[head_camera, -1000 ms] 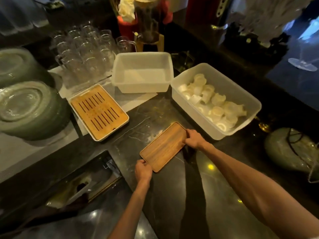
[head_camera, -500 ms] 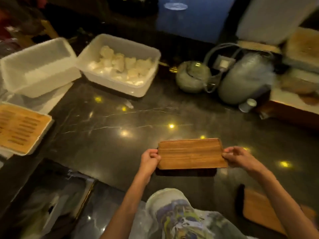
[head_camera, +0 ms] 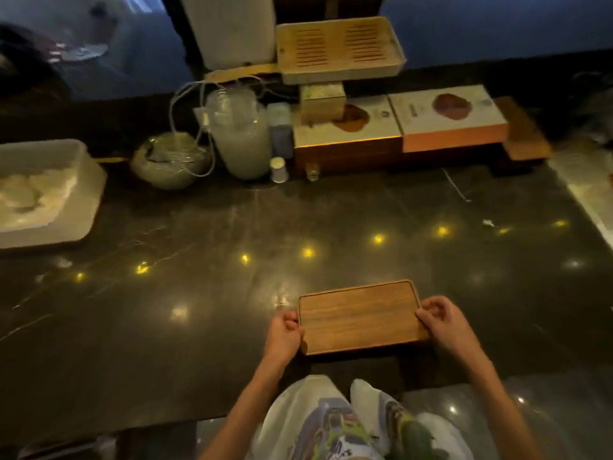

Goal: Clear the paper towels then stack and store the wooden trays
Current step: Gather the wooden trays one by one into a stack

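A flat rectangular wooden tray [head_camera: 360,317] is held level just above the dark counter's near edge. My left hand [head_camera: 283,336] grips its left short end and my right hand [head_camera: 442,322] grips its right short end. The tray's top is bare. At the left edge stands a white plastic bin [head_camera: 83,200] with white rolled paper towels [head_camera: 30,194] inside. A slatted bamboo tray in a white base [head_camera: 338,49] sits raised at the back, on top of boxes.
Along the back of the dark marble counter [head_camera: 232,277] stand a green bowl-shaped pot [head_camera: 169,164], a tall glass jar with cables [head_camera: 238,134], a small white bottle [head_camera: 278,169] and flat boxes [head_camera: 451,117] on a wooden stand. A pale mat [head_camera: 587,187] lies at right.
The view has swung right along the counter, away from the glasses and bins. Both hands have carried the wooden tray with them, turned square to me, to the near edge.
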### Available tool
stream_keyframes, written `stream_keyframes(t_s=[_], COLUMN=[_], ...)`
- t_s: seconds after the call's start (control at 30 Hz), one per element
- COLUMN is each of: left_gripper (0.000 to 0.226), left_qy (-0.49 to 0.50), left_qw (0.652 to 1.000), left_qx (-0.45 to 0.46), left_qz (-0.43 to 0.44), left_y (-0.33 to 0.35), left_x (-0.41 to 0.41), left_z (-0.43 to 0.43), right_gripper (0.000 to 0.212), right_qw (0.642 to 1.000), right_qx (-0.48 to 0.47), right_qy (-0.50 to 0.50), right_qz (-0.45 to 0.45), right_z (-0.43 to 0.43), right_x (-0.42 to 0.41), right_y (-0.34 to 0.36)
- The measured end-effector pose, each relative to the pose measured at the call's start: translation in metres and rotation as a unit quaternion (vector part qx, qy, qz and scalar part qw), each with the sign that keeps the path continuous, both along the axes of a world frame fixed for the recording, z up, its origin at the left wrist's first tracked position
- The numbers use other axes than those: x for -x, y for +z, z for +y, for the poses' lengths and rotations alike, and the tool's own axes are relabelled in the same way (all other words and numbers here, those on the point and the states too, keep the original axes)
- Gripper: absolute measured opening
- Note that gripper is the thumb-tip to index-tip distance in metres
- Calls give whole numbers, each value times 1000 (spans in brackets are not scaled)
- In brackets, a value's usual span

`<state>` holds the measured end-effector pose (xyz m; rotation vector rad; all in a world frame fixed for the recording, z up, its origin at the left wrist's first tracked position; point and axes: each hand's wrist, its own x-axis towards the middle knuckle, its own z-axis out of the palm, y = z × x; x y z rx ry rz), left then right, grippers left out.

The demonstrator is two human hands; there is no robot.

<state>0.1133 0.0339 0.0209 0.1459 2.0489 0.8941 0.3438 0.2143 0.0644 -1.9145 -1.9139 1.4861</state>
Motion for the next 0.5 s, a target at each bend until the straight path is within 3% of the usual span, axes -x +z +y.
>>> stream_keyframes(t_s=[0.3, 0.5], left_gripper=[16, 33], left_qy=[-46, -33], left_qw=[991, 988], left_qx=[39, 54], left_qz=[121, 143], left_y=[-2, -4], left_x=[-34, -37], left_z=[23, 18], right_gripper=[14, 13], right_qw=[998, 997], right_qx=[-55, -60], right_qy=[29, 48], right_qz=[-17, -11], right_z=[12, 12], right_x=[-29, -27], right_y=[-44, -55])
